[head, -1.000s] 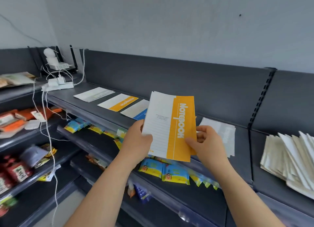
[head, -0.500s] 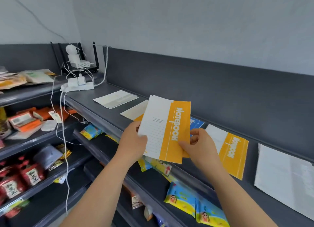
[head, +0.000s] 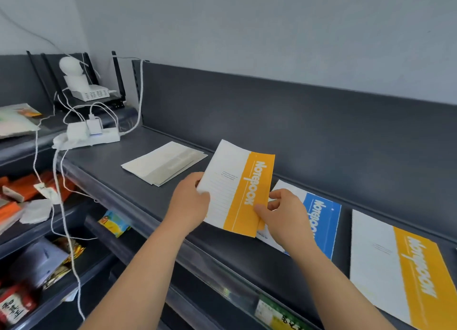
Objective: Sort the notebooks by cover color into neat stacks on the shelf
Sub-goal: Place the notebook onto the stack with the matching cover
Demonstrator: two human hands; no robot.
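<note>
While both hands hold it at the centre of the frame, the orange-and-white notebook (head: 238,188) shows the word "Notebook" in white letters along its orange band; the small print on its white half is too fine to read. The left hand (head: 190,203) pinches its left edge and the right hand (head: 284,216) grips its lower right corner, thumb on the cover. Just behind, to the right, a blue notebook (head: 319,221) lies flat on the dark shelf (head: 138,181) with the same word on it, and at the lower right lies another orange notebook (head: 395,272). A pale stack of notebooks (head: 165,162) rests left of centre. At the upper left stands a white power strip (head: 86,136). Compared with half a second ago, the view has swung left: the pale stack has come closer to the middle, and the blue cover, then mostly hidden, is now well exposed.
</note>
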